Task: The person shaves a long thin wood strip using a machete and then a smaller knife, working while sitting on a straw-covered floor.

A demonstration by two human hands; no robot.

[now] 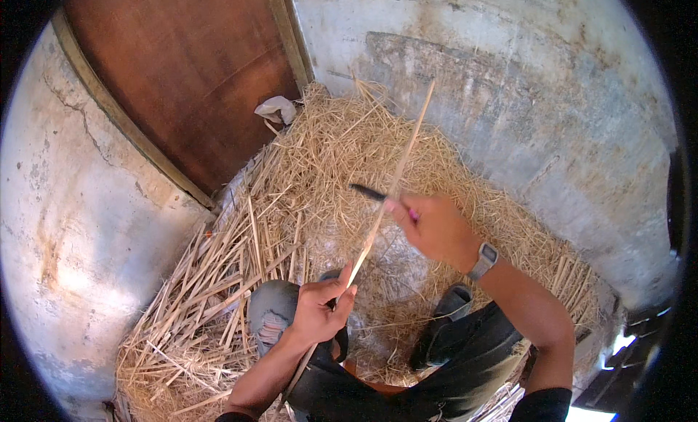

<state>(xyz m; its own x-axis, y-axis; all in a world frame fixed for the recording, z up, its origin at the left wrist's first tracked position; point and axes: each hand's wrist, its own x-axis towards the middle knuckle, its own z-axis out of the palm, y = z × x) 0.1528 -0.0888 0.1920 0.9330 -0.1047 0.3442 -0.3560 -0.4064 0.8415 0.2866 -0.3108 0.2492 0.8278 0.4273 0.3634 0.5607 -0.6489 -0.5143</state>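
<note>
My left hand (321, 307) is closed round a long, pale strip of what looks like split bamboo (372, 236). The strip slants up and away to the right, and its lower end runs back under my left forearm. In my right hand (440, 229) is a knife (368, 192), its dark blade pointing left across the strip. A bit of pink shows between the fingers, perhaps the handle, most of which is hidden. The right thumb lies at the strip, about midway along its upper part. A watch (483, 260) sits on my right wrist.
Thin curled shavings (342, 142) cover the floor in a heap toward the far wall (509, 94). Split strips (211, 287) lie piled at the left. A brown door (182, 80) stands at the far left, with a white crumpled thing (277, 109) by its foot. My knees and dark shoe (452, 303) are close below.
</note>
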